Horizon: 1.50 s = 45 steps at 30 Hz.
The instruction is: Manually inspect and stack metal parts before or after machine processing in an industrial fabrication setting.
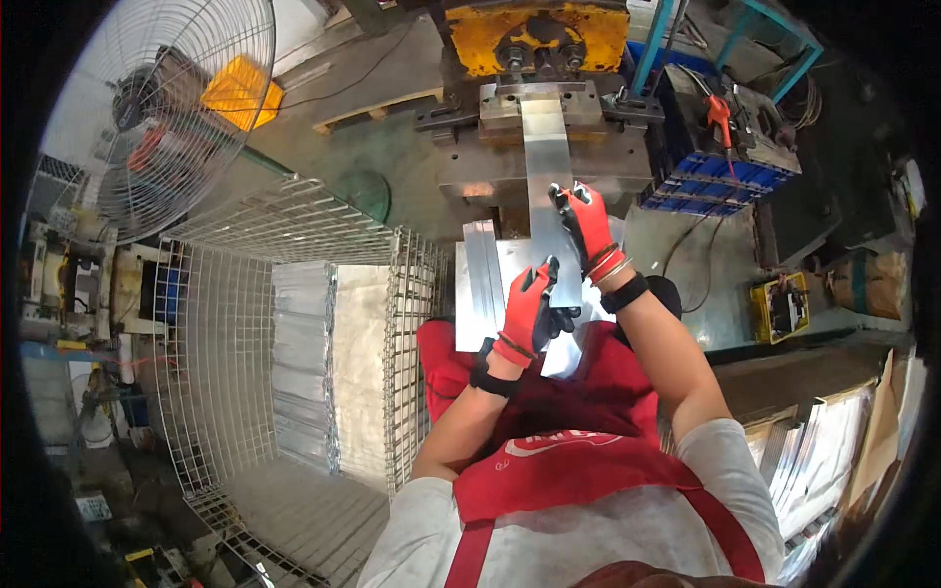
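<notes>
Left hand gripped the metal strip low down; right hand clasped its right edge; far end reached the yellow machine!

Left forearm: bare, rising from the lower edge and slanting up to the right; elbow bent. Left wrist: black band. Left hand: red-backed glove with dark fingers, thumb side raised, fingers curled in a grip. Right forearm: bare, slanting up to the left, elbow bent outward. Right wrist: black band, with thin pale loops just above it at the glove cuff. Right hand: matching glove, set farther forward than the left, fingers bent in a pinch; hands near each other, apart.
</notes>
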Each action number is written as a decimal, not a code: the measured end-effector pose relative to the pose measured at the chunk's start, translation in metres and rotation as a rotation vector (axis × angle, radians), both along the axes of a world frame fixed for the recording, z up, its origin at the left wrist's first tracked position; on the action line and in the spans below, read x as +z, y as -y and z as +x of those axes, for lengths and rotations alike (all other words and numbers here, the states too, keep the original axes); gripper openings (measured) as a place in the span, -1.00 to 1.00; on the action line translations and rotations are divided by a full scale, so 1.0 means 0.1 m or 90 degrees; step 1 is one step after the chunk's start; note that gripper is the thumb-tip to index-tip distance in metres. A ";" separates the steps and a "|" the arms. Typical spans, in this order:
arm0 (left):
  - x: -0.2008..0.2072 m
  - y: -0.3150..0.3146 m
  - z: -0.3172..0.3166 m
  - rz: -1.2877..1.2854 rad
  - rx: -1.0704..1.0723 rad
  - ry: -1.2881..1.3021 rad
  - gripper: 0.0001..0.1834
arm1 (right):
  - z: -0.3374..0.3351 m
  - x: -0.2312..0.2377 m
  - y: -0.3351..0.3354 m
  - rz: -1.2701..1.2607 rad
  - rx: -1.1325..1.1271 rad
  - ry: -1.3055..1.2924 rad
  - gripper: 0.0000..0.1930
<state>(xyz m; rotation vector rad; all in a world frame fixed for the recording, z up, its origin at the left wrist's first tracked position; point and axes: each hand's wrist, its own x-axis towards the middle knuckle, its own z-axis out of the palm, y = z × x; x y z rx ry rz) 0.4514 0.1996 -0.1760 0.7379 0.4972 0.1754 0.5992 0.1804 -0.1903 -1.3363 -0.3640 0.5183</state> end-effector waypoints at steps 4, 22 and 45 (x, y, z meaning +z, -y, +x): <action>0.00 -0.13 -0.02 0.276 -0.093 0.090 -0.58 | 0.08 -0.12 -0.01 0.036 0.001 -0.017 -0.77; -0.11 -0.16 0.09 0.418 -0.044 0.068 -0.72 | 0.06 -0.16 0.11 0.052 0.097 0.079 -0.81; -0.17 -0.21 0.04 0.546 -0.173 -0.067 -0.04 | 0.08 -0.32 0.03 0.011 0.008 0.032 -0.75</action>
